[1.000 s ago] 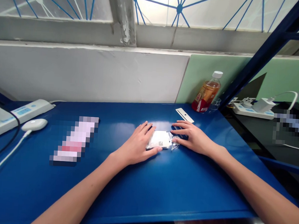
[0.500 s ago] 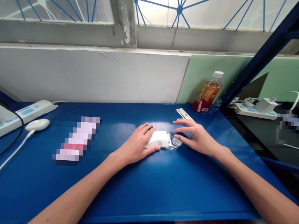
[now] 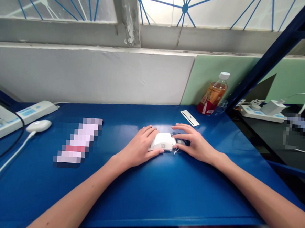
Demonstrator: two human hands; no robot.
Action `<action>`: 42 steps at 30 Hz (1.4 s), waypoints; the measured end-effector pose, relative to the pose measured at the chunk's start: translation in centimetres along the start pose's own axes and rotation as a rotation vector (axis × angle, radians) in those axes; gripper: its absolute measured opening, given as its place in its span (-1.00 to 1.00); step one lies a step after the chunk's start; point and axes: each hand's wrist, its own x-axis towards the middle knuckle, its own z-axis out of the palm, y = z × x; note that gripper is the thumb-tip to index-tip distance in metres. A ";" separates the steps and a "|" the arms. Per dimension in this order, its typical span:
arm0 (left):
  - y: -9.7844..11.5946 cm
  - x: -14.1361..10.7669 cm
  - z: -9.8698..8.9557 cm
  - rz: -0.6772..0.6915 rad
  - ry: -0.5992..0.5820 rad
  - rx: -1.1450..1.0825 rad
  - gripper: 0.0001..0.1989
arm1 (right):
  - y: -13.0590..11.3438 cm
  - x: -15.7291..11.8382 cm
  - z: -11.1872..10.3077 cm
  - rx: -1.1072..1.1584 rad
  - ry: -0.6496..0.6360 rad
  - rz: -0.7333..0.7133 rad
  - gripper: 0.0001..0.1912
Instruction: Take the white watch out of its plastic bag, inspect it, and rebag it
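A small white packet with a printed square lies flat on the blue table. Clear plastic sticks out from its right end. My left hand is closed around the packet's left end, thumb along the near edge and fingers over the far side. At the opposite end, my right hand has its thumb and a finger on the packet's edge and the plastic, with another finger raised above. A pale round piece in the plastic is partly hidden beneath the right hand. Beyond that hand lies a white slotted strip.
A blurred-out phone-like object rests on the left, near a white charger puck and a power strip. A drink bottle stands at the back right beside a blue metal post. A darker neighbouring table holds another power strip.
My right hand has moved left and slightly down, from the round piece at the plastic's end to the white packet's right edge. The white strip is now fully uncovered. My left hand stays put.
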 end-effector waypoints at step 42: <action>-0.8 0.0 -0.4 0.009 0.043 0.005 -0.45 | -1.3 0.0 -2.2 0.245 0.177 0.338 -0.67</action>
